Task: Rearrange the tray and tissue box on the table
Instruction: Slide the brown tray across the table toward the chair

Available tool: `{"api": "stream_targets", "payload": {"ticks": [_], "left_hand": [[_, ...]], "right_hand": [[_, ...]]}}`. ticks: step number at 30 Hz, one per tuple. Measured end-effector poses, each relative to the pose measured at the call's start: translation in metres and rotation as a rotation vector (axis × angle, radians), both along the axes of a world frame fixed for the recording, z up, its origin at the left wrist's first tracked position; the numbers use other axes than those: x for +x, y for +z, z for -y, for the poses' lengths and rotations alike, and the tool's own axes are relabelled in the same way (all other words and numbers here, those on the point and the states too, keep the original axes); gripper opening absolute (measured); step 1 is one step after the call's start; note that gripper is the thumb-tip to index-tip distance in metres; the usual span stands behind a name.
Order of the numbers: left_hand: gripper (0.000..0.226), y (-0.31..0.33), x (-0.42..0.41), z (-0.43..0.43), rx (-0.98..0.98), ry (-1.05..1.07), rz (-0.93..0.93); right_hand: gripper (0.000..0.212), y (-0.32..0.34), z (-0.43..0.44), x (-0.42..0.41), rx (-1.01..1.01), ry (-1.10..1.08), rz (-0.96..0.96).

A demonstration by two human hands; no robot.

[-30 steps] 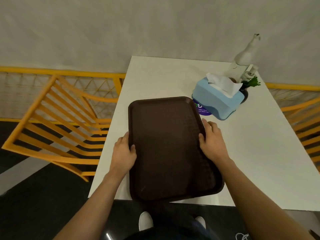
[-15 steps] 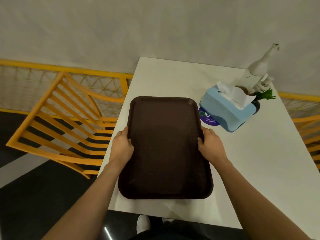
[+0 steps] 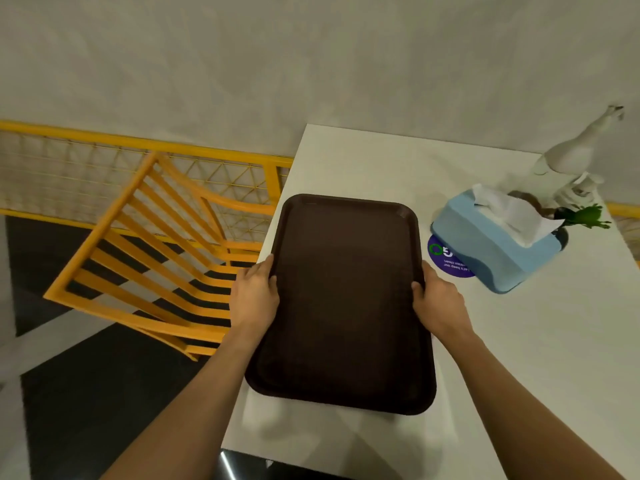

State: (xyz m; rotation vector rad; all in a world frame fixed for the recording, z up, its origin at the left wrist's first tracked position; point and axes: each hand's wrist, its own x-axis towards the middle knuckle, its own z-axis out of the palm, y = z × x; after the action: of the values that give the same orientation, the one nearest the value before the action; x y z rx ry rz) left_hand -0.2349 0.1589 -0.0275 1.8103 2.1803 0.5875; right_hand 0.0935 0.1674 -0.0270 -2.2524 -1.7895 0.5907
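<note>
A dark brown rectangular tray (image 3: 343,299) lies lengthwise at the left side of the white table (image 3: 519,358). My left hand (image 3: 254,294) grips its left long edge and my right hand (image 3: 438,301) grips its right long edge, both near the middle. The tray's left edge runs close to the table's left edge. A light blue tissue box (image 3: 495,251) with a white tissue sticking out stands to the right of the tray, apart from it, partly over a purple round sticker (image 3: 445,259).
Behind the tissue box stand a white bottle-shaped ornament (image 3: 575,157) and a small dark pot with a green plant (image 3: 585,218). An orange slatted chair (image 3: 149,265) stands left of the table, with an orange railing (image 3: 138,143) and a grey wall behind.
The tray has been pushed forward and straightened, so it no longer overhangs the near table edge. Both hands kept their grip on its sides.
</note>
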Motion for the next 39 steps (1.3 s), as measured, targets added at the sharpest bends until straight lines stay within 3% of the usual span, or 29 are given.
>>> {"api": "stream_targets", "payload": {"ticks": [15,39], "left_hand": [[0.052,0.004,-0.037,-0.068,-0.059,-0.194,0.158],[0.053,0.001,-0.039,-0.059,-0.046,-0.152,0.146]], "right_hand": [[0.049,0.006,-0.043,-0.036,0.118,-0.101,0.01],[0.053,-0.002,-0.038,-0.036,0.052,-0.14,-0.001]]}}
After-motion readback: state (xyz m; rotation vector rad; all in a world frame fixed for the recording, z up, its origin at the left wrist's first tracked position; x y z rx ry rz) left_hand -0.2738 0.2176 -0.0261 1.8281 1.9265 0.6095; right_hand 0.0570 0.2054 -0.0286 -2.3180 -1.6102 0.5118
